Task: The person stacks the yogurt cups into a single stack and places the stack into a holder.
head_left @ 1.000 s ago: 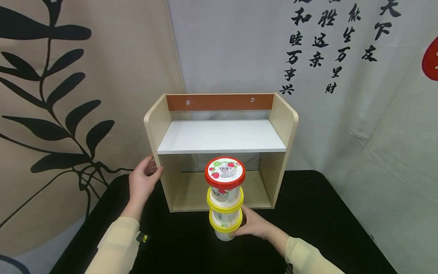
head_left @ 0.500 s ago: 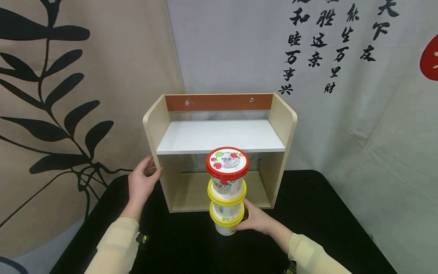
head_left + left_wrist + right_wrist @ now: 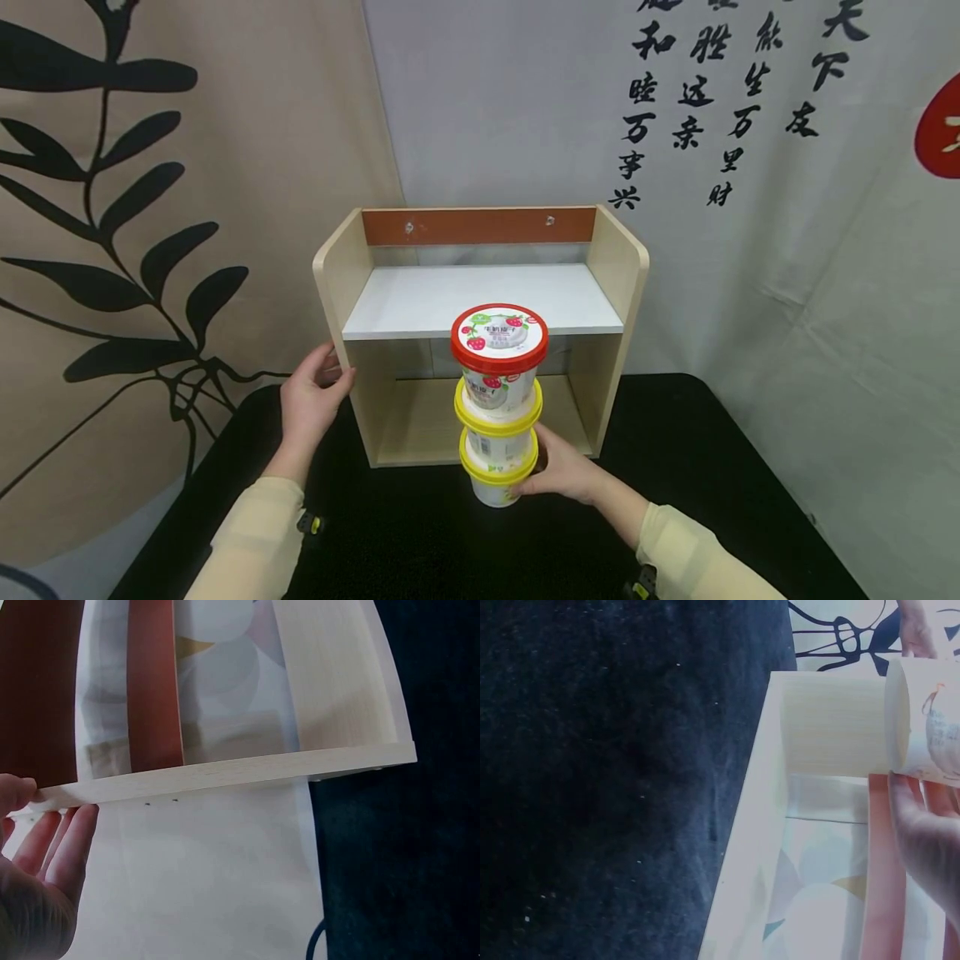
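Observation:
A stack of three paper tubs stands upright in front of the small two-tier shelf (image 3: pixel 627 300). The top tub (image 3: pixel 498 337) has a red lid with strawberries printed on it; the middle tub (image 3: pixel 499 447) and the bottom tub (image 3: pixel 492 493) have yellow lids. My right hand (image 3: pixel 566 475) grips the bottom tub from the right, and its base shows in the right wrist view beside the fingers (image 3: pixel 907 799). My left hand (image 3: pixel 311 408) holds the shelf's left side panel, thumb on one face and fingers on the other in the left wrist view (image 3: pixel 56 859).
The shelf stands on a black table (image 3: pixel 420 533), with a white upper board (image 3: pixel 480 287) and a wooden bottom board (image 3: pixel 420 421). A brown rail (image 3: pixel 480 226) crosses its top back. Behind hangs a curtain (image 3: pixel 510 108) with dark leaf and writing prints.
The right hand has moved the tub stack a little up and forward, so the red lid now overlaps the front edge of the white board. The left hand stays on the side panel.

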Motion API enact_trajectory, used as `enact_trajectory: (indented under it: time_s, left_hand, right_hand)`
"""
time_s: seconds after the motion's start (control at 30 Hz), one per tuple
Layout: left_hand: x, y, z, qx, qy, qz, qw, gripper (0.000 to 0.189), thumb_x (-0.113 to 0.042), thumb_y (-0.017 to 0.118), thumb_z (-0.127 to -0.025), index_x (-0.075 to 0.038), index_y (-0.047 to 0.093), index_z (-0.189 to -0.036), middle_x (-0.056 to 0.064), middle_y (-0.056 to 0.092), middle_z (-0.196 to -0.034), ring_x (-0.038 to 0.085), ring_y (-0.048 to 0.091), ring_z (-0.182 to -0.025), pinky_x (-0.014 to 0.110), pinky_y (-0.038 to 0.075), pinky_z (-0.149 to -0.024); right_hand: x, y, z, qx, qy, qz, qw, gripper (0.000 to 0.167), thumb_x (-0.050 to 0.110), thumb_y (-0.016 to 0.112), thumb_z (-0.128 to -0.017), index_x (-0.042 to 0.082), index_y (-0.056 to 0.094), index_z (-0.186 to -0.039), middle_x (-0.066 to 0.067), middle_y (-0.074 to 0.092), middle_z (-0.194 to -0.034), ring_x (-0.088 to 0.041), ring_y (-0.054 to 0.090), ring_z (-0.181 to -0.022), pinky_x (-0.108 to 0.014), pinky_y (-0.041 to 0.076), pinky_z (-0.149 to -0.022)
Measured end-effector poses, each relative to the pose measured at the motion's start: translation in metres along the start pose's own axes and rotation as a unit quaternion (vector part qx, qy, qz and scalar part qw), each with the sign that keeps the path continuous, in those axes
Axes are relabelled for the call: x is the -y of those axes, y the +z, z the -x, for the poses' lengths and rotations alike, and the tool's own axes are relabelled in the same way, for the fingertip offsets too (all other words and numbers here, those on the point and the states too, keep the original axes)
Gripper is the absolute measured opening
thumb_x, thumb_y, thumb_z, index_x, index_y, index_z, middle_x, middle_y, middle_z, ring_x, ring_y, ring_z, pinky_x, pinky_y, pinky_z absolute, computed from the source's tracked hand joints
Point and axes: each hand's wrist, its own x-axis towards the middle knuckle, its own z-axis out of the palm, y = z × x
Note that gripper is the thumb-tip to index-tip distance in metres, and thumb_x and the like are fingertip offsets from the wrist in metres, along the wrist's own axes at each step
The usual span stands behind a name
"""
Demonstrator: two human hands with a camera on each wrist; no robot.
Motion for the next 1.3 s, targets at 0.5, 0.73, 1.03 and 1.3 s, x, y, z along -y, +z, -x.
enact_trajectory:
  time_s: [0.5, 0.73, 1.03, 1.3]
  left_hand:
    - [0.001, 0.001, 0.0, -0.002, 0.006, -0.005, 1.0, 0.05, -0.012, 0.069, -0.094, -0.013, 0.054, -0.142, 0.02, 0.065, -0.123, 0.037, 0.064, -0.108, 0.055, 0.054, -0.086]
    - [0.001, 0.001, 0.0, -0.002, 0.009, -0.005, 0.9999, 0.05, -0.012, 0.069, -0.094, -0.013, 0.054, -0.141, 0.02, 0.065, -0.122, 0.038, 0.064, -0.108, 0.056, 0.054, -0.085]
    - [0.0, 0.001, 0.0, -0.005, 0.017, -0.009, 0.9998, 0.048, -0.011, 0.068, -0.094, -0.012, 0.055, -0.14, 0.02, 0.066, -0.121, 0.037, 0.065, -0.107, 0.056, 0.053, -0.085]
    - [0.0, 0.0, 0.0, -0.003, 0.014, -0.008, 0.9999, 0.048, -0.012, 0.068, -0.094, -0.012, 0.054, -0.14, 0.021, 0.065, -0.122, 0.04, 0.064, -0.108, 0.056, 0.053, -0.085]
  right_hand:
    - [0.04, -0.01, -0.01, -0.024, -0.012, 0.025, 0.9993, 0.075, 0.008, 0.077, -0.084, 0.005, 0.033, -0.145, -0.019, 0.048, -0.139, -0.038, 0.048, -0.128, -0.051, 0.045, -0.1]
    - [0.062, -0.016, -0.014, -0.041, -0.015, 0.046, 0.998, 0.075, 0.011, 0.079, -0.084, 0.005, 0.035, -0.144, -0.016, 0.051, -0.136, -0.033, 0.052, -0.124, -0.049, 0.047, -0.098]
    - [0.083, -0.025, -0.021, -0.064, -0.011, 0.084, 0.9944, 0.074, 0.011, 0.08, -0.083, 0.006, 0.038, -0.144, -0.015, 0.053, -0.134, -0.032, 0.053, -0.123, -0.048, 0.048, -0.097]
    - [0.101, -0.029, -0.029, -0.087, -0.003, 0.109, 0.9901, 0.073, 0.013, 0.08, -0.083, 0.004, 0.041, -0.143, -0.015, 0.055, -0.132, -0.033, 0.054, -0.121, -0.047, 0.047, -0.098]
